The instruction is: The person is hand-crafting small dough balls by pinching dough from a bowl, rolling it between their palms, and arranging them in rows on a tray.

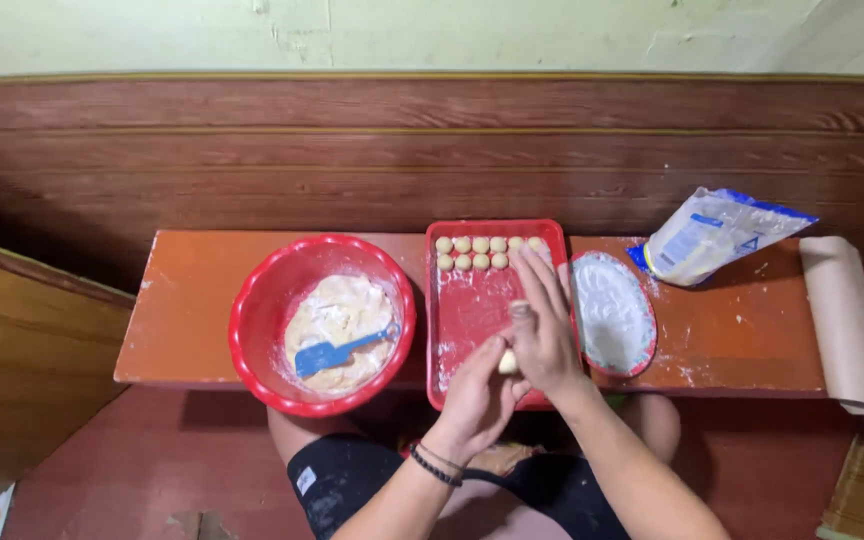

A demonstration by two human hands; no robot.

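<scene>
My left hand (476,392) and my right hand (542,325) press together over the near end of a red rectangular tray (472,310), with a pale dough ball (508,362) held between the palms. My right fingers are stretched out flat across it. Several small dough balls (480,252) lie in two rows at the tray's far end. A red round bowl (322,322) to the left holds pale dough and a blue spatula (337,352).
An oval red plate of white flour (612,312) sits right of the tray. A white and blue flour bag (710,235) lies further right. A brown paper roll (845,320) rests at the low orange bench's (192,300) right end. Wood panelling stands behind.
</scene>
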